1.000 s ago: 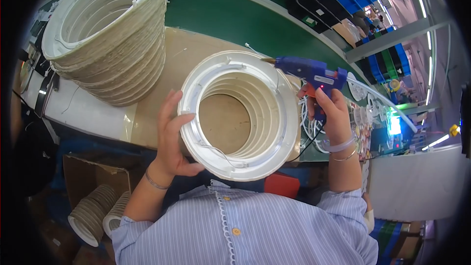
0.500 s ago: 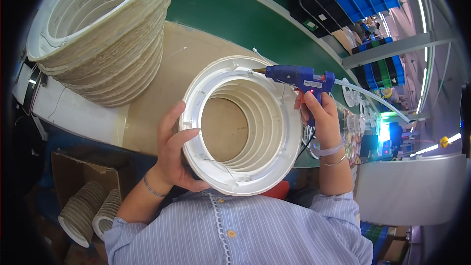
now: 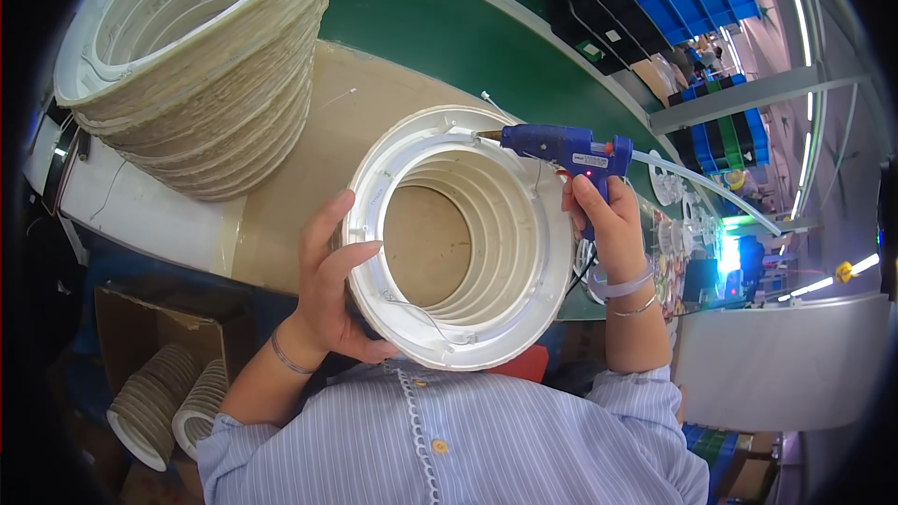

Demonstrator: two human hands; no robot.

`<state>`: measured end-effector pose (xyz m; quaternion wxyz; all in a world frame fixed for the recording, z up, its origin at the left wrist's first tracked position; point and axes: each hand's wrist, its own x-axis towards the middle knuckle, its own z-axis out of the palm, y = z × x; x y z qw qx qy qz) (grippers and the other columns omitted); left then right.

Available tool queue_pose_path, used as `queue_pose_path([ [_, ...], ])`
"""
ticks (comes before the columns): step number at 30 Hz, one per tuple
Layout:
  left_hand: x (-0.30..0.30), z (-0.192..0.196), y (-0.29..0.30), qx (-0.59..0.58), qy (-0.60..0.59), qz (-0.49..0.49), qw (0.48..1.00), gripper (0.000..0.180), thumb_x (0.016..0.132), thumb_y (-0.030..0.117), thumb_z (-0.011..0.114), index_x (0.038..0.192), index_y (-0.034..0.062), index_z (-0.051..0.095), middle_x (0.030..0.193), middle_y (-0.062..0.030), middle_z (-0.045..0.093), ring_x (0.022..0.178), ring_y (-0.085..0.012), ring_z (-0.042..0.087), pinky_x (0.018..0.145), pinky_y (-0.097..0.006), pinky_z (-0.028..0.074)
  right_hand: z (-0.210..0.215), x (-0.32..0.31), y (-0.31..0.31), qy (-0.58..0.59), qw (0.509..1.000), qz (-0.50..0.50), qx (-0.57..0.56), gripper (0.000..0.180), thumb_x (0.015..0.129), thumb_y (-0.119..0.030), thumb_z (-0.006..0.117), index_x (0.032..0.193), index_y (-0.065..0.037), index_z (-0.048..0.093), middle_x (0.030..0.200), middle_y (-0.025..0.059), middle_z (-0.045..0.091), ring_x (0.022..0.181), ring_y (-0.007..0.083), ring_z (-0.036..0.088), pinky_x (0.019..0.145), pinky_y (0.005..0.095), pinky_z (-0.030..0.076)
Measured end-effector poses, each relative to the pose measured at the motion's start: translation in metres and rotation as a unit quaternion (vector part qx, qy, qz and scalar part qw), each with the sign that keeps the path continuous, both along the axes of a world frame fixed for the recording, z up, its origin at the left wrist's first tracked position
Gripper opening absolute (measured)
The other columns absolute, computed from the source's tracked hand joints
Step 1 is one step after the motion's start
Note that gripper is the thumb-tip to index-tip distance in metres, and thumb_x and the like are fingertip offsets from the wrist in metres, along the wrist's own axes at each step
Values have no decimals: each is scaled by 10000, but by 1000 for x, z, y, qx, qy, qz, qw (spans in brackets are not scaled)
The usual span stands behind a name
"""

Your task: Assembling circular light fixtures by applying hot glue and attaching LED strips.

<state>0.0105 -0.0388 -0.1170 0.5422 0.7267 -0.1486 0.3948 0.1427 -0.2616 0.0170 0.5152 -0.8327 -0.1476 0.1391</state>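
Steady the rim and place the glue with a light touch

You have the white-rimmed cylinder (image 3: pixel 510 234) at the centre of the frame, open end facing you, above the tan sheet (image 3: pixel 281 215). Your left hand (image 3: pixel 329 285) clasps its left edge: the fingers are parted, one fingertip reaches over the rim, and the thumb lies lower down by the bottom edge. Your right hand (image 3: pixel 608 224), right of centre, is wrapped around the handle of the blue glue gun (image 3: pixel 566 151). Whether a finger is squeezing the trigger, I cannot tell.

The nozzle (image 3: pixel 488 136) points left at the top of the rim, very close to it; contact is too small to judge. To do this well, let the left hand do the steadying, so the gun need not push against the ring. A short, even squeeze should serve better than a long one, since surplus glue would probably run down the inner wall. Mind your left fingertips too: they are safely across the opening from the nozzle, and that seems the right place for them.

Watch the thin wire (image 3: pixel 426 313) at the lower left of the rim, and give the black cord (image 3: pixel 582 273) below your right hand enough slack that it doesn't tug your aim
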Motion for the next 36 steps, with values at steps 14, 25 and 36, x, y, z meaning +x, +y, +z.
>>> queue_pose_path([
  [14, 0, -1, 0, -2, -1, 0, 1000, 730, 602, 596, 578, 1079, 64, 428, 1231, -248, 270, 1115, -364, 314, 904, -434, 281, 2, -4, -2, 8, 1000, -18, -16, 216, 796, -230, 538, 839, -20, 522, 606, 4, 495, 496, 53, 418, 441, 182, 335],
  [25, -1, 0, 1, 2, 10, -1, 1000, 730, 596, 591, 588, 1079, 68, 428, 1234, -243, 272, 1123, -366, 304, 909, -434, 272, 2, -5, -3, -1, 999, -15, -43, 205, 800, -215, 524, 860, -19, 517, 609, 3, 494, 493, 47, 406, 452, 171, 321],
  [36, 0, 5, 2, 11, 3, 12, 1000, 713, 587, 579, 595, 1078, 89, 429, 1221, -230, 311, 1105, -387, 323, 913, -454, 246, 24, -18, 36, 55, 993, 101, -18, 288, 776, -235, 537, 961, -15, 528, 844, 100, 597, 500, 31, 394, 476, 155, 321],
])
